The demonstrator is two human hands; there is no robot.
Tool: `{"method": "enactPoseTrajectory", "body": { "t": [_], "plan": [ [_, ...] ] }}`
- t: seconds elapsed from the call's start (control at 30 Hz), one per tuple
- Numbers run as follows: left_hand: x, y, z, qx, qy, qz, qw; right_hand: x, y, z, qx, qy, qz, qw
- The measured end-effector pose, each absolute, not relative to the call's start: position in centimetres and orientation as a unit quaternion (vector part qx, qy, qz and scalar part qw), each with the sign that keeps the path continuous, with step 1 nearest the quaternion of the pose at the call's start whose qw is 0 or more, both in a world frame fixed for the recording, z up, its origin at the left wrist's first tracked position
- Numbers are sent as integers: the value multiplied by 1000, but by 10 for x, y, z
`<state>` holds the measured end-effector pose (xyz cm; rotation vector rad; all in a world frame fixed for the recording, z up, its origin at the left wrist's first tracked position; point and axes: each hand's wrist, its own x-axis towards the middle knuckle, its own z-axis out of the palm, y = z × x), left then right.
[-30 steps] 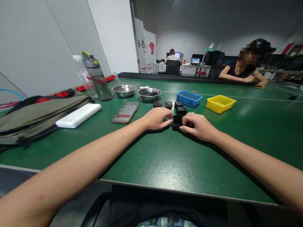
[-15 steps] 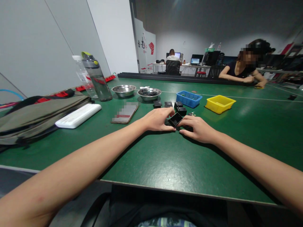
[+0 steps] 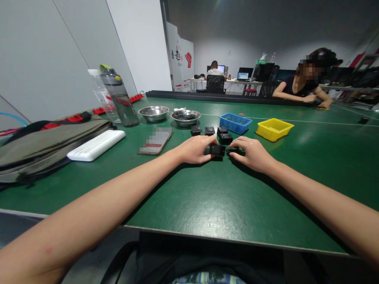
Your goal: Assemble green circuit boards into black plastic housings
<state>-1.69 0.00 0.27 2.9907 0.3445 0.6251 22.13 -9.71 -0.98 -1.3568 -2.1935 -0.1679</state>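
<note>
My left hand point(image 3: 197, 150) is closed on a small black plastic box point(image 3: 217, 150), thumb and fingers gripping its left side just over the green table. To its right, my right hand point(image 3: 250, 154) pinches a thin black piece point(image 3: 233, 150) whose tip points at the box, a small gap apart. Most of that piece is hidden by the fingers, so its kind is unclear. Just beyond the hands stand several similar black boxes point(image 3: 225, 138), two of them close together and others point(image 3: 196, 130) spaced out to the left.
Two steel bowls stand farther back; the right bowl point(image 3: 185, 123) holds dark parts, beside the left bowl point(image 3: 154, 118). A blue tray point(image 3: 237, 127) and a yellow tray point(image 3: 274, 136) lie right. Leftward are a phone point(image 3: 155, 144), white power bank point(image 3: 96, 146), bottle point(image 3: 121, 102) and bag point(image 3: 56, 146). A person sits across.
The black box has turned from a tilted pose, its hollow side showing, to a level one. My right hand has drawn slightly right, away from the box, with a thin black piece showing in its fingers.
</note>
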Motion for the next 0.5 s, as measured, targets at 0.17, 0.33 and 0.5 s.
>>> {"method": "enactPoseTrajectory", "body": {
  "t": [0.17, 0.33, 0.5],
  "plan": [
    [-17, 2, 2, 971, 99, 212, 50, 221, -95, -12, -514, -832, -39, 205],
    [-17, 2, 2, 969, 107, 216, 53, 222, -93, -11, -516, -837, -33, 180],
    [-18, 1, 2, 968, 108, 219, 54, 224, -92, -12, -516, -833, -34, 198]
  ]
}}
